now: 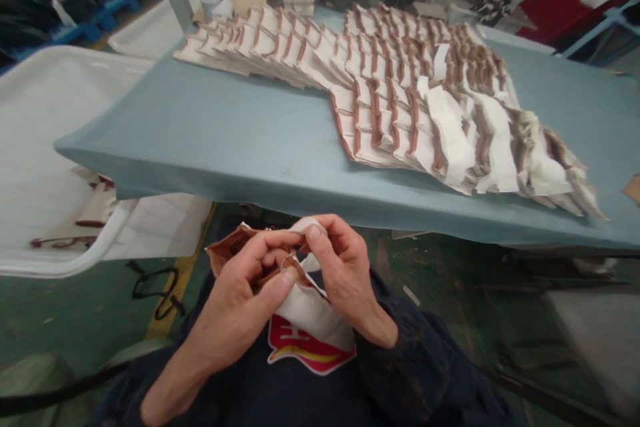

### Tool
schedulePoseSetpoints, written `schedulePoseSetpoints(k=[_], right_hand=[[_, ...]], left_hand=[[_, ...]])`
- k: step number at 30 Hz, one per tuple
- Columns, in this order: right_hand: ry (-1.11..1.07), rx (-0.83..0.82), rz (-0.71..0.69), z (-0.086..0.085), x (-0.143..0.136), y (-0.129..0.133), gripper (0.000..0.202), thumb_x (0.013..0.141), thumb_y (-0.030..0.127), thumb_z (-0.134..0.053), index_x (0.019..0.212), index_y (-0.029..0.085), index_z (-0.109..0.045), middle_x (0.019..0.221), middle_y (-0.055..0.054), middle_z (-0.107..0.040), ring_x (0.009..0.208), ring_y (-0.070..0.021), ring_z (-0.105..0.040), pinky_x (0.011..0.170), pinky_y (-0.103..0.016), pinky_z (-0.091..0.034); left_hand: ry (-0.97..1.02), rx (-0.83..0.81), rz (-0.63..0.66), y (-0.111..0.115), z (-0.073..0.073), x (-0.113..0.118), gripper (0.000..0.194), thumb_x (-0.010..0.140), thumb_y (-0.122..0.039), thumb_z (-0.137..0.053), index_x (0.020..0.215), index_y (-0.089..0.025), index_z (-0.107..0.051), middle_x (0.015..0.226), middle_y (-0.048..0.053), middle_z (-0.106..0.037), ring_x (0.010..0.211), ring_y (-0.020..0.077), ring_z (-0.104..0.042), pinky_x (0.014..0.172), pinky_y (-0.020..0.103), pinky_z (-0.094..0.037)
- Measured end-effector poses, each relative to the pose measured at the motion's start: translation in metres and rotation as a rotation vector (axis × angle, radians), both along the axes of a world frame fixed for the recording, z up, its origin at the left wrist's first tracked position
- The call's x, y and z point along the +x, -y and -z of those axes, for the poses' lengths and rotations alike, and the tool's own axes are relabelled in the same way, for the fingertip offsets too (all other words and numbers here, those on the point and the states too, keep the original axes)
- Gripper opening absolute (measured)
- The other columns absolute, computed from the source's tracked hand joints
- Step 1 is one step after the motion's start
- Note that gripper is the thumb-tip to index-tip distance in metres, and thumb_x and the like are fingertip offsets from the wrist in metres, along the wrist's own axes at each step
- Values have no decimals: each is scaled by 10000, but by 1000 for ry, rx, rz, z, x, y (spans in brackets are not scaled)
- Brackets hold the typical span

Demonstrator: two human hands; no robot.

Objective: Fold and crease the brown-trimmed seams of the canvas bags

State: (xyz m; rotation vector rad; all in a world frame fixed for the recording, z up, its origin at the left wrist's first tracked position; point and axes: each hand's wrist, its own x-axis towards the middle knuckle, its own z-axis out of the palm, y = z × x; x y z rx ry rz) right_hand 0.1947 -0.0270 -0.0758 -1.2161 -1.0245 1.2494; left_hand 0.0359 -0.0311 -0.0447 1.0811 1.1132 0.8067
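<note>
A brown and white cloth piece (315, 310) is held between my two hands, above my lap and in front of the table's near edge. My left hand (250, 287) pinches its brown edge between thumb and fingers. With thumb and curled fingers, my right hand (345, 267) grips a white part of the same piece, close beside the left fingertips. Part of the brown cloth sticks out to the left behind my left hand. The fingers hide the middle of the piece.
Rows of overlapping white and brown cloth pieces (370, 113) lie on the blue-covered table (225, 127). White strips (453, 137) rest over those at the right. At the left is a white bin (45, 120) with some cloth pieces inside. A black strap lies on the green floor.
</note>
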Motion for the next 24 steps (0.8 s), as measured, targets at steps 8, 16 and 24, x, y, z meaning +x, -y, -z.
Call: schedulePoseSetpoints(k=[8, 16, 24], right_hand=[[161, -4, 71, 2, 20, -1, 275, 957, 457, -700, 869, 198, -721, 763, -10, -691, 666, -142, -583, 636, -266, -485], [140, -103, -131, -16, 19, 18, 292, 980, 461, -686, 885, 187, -709, 644, 42, -569, 540, -94, -433, 511, -227, -363], [237, -97, -123, -9, 9, 14, 230, 994, 424, -670, 936, 205, -702, 768, 11, -681, 624, -121, -538, 552, -250, -398]], left_hand=[[-82, -112, 113, -7, 22, -9, 307, 890, -458, -772, 875, -155, -724, 761, 25, -725, 652, 142, -601, 602, 223, -456], [-264, 157, 82, -11, 12, -9, 324, 983, -432, -622, 867, -173, -778, 794, 36, -736, 691, 179, -613, 611, 257, -466], [-216, 146, -16, -9, 14, -12, 300, 988, -417, -637, 870, -187, -789, 834, 40, -764, 722, 189, -632, 627, 258, -482]])
